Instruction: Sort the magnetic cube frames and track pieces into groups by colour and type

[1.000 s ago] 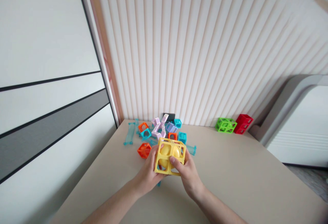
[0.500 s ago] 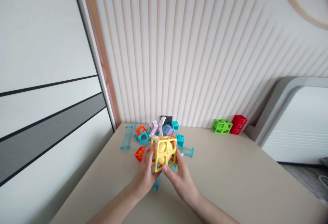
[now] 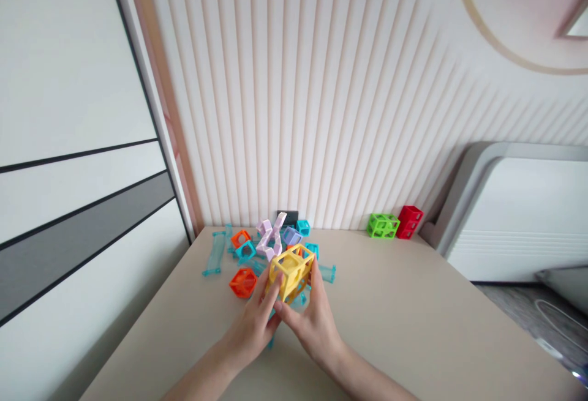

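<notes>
A yellow open-frame toy block [image 3: 291, 267] is held up between both hands over the table, tilted so that its top shows. My left hand [image 3: 255, 316] grips it from the left, fingers along its near side. From the right my right hand [image 3: 313, 320] closes round it, thumb at the lower near edge. Just left of the hands lies an orange cube [image 3: 243, 282]. Behind the yellow block sit a lilac zigzag piece [image 3: 271, 237], a purple cube [image 3: 293, 235] and a teal cube [image 3: 312, 250]. Clear teal pieces under the hands are partly hidden.
The beige table [image 3: 376, 315] meets a ribbed wall [image 3: 285, 82]. Near the wall on the right stand a green block [image 3: 383, 226] and a red block [image 3: 409, 222]. A clear teal track piece [image 3: 214, 254] lies at the left, and a black item [image 3: 288, 218] is at the back.
The yellow block has been turned in my hands, from its front face showing to its top and an edge showing. The camera view has swung a little to the right.
</notes>
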Tool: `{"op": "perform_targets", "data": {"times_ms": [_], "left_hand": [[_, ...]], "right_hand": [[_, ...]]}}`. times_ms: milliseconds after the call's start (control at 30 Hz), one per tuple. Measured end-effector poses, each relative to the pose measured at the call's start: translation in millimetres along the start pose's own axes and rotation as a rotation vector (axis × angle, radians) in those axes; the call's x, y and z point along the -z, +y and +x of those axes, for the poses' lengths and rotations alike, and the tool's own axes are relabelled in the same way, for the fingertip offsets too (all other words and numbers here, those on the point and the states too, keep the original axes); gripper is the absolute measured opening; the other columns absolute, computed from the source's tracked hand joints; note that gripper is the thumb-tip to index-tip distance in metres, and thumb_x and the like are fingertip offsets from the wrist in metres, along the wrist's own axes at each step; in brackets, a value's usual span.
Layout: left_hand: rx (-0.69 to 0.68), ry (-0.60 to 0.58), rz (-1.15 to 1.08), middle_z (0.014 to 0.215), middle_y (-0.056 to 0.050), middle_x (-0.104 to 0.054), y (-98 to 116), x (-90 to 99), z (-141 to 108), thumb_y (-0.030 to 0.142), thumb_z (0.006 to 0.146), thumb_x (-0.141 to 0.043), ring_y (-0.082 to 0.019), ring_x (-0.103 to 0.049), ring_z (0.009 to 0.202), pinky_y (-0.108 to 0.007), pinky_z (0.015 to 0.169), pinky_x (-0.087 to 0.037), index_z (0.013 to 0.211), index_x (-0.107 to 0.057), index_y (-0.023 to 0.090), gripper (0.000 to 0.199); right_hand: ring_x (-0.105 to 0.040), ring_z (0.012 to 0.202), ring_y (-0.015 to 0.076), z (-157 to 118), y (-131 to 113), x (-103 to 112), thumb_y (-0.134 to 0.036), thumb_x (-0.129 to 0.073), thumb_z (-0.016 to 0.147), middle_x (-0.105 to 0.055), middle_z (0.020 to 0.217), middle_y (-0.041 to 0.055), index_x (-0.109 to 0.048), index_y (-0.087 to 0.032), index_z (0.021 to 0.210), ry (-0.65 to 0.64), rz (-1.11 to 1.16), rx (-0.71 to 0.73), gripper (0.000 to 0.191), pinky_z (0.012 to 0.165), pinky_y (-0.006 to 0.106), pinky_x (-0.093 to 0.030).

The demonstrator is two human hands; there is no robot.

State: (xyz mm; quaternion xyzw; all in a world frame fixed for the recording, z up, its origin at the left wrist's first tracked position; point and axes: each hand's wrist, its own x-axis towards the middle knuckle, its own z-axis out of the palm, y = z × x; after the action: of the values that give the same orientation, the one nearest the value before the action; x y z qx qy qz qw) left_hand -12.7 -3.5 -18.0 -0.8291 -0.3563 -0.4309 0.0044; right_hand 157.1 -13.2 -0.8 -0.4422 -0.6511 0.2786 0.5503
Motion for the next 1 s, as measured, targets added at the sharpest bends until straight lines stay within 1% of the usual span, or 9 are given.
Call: {"op": "perform_targets", "data": {"times_ms": [167, 267, 367, 467, 567, 667, 767, 867, 1000], "left_hand": [[-0.084, 0.002, 0.043, 0.166, -0.015, -0.022, -2, 5.3, 6, 0.005, 0.097, -0.044, -0.031, -0.044, 0.143, -0.042, 0.106, -0.053, 0.16, -0.015, 0.031, 0.074], [-0.074, 0.019, 0.073, 0.161, -0.016, -0.032, -4, 9.6, 8, 0.007, 0.097, -0.048, -0.03, -0.047, 0.141, -0.044, 0.108, -0.051, 0.157, -0.026, 0.028, 0.068], [-0.053, 0.031, 0.094, 0.151, -0.016, -0.046, -3, 13.3, 10, 0.01, 0.096, -0.05, -0.028, -0.053, 0.135, -0.043, 0.105, -0.053, 0.149, -0.04, 0.026, 0.056], [-0.063, 0.027, 0.102, 0.143, -0.014, -0.053, -1, 15.3, 11, 0.012, 0.095, -0.052, -0.026, -0.057, 0.131, -0.041, 0.104, -0.053, 0.137, -0.053, 0.025, 0.044], [-0.07, 0.021, 0.107, 0.14, -0.013, -0.055, 0, 15.5, 11, 0.013, 0.095, -0.052, -0.024, -0.059, 0.127, -0.036, 0.102, -0.055, 0.127, -0.06, 0.023, 0.035], [-0.067, 0.001, 0.122, 0.138, -0.012, -0.057, 1, 14.6, 10, 0.012, 0.094, -0.052, -0.023, -0.06, 0.126, -0.033, 0.099, -0.055, 0.122, -0.062, 0.023, 0.032], [-0.069, 0.007, 0.121, 0.136, -0.012, -0.058, -1, 12.6, 9, 0.013, 0.094, -0.053, -0.022, -0.061, 0.124, -0.034, 0.098, -0.056, 0.118, -0.064, 0.024, 0.029], [-0.052, 0.008, 0.125, 0.134, -0.012, -0.058, -3, 10.0, 7, 0.014, 0.095, -0.053, -0.022, -0.064, 0.118, -0.035, 0.095, -0.057, 0.117, -0.064, 0.024, 0.027], [-0.04, 0.004, 0.11, 0.131, -0.012, -0.06, -4, 7.5, 6, 0.014, 0.095, -0.053, -0.022, -0.064, 0.117, -0.035, 0.095, -0.057, 0.118, -0.064, 0.024, 0.027]], "right_hand": [[-0.043, 0.141, 0.034, 9, 1, 3, -0.047, -0.075, 0.082, -0.043, 0.154, 0.0137, -0.02, -0.024, 0.157, 0.056, -0.024, 0.021, 0.096, 0.117, 0.051, -0.037], [-0.049, 0.137, 0.0343, 31, 9, 23, -0.048, -0.074, 0.082, -0.045, 0.152, 0.0147, -0.021, -0.025, 0.157, 0.163, -0.076, 0.024, 0.094, 0.112, 0.051, -0.043], [-0.05, 0.135, 0.0344, 64, 33, 69, -0.053, -0.073, 0.08, -0.045, 0.151, 0.0176, -0.018, -0.022, 0.157, 0.323, -0.192, 0.02, 0.099, 0.11, 0.052, -0.043], [-0.044, 0.137, 0.0362, 90, 67, 131, -0.06, -0.073, 0.072, -0.044, 0.15, 0.0204, -0.02, -0.016, 0.155, 0.514, -0.446, -0.055, 0.108, 0.114, 0.052, -0.036], [-0.039, 0.139, 0.0425, 96, 98, 188, -0.063, -0.072, 0.066, -0.039, 0.152, 0.0257, -0.02, -0.011, 0.154, 0.61, -0.506, -0.166, 0.114, 0.114, 0.057, -0.032], [-0.038, 0.137, 0.0488, 88, 121, 224, -0.061, -0.072, 0.062, -0.037, 0.15, 0.0307, -0.015, -0.005, 0.155, 0.656, -0.541, -0.273, 0.122, 0.112, 0.062, -0.032], [-0.036, 0.139, 0.0477, 82, 135, 238, -0.059, -0.071, 0.063, -0.035, 0.151, 0.0303, -0.012, -0.004, 0.156, 0.661, -0.565, -0.32, 0.123, 0.114, 0.057, -0.032], [-0.037, 0.14, 0.0456, 84, 144, 240, -0.058, -0.071, 0.065, -0.035, 0.152, 0.0283, -0.01, -0.005, 0.157, 0.634, -0.577, -0.325, 0.123, 0.113, 0.053, -0.035], [-0.039, 0.138, 0.0453, 88, 152, 242, -0.057, -0.073, 0.065, -0.035, 0.15, 0.0274, -0.007, -0.008, 0.158, 0.61, -0.581, -0.333, 0.124, 0.11, 0.053, -0.037]]}}
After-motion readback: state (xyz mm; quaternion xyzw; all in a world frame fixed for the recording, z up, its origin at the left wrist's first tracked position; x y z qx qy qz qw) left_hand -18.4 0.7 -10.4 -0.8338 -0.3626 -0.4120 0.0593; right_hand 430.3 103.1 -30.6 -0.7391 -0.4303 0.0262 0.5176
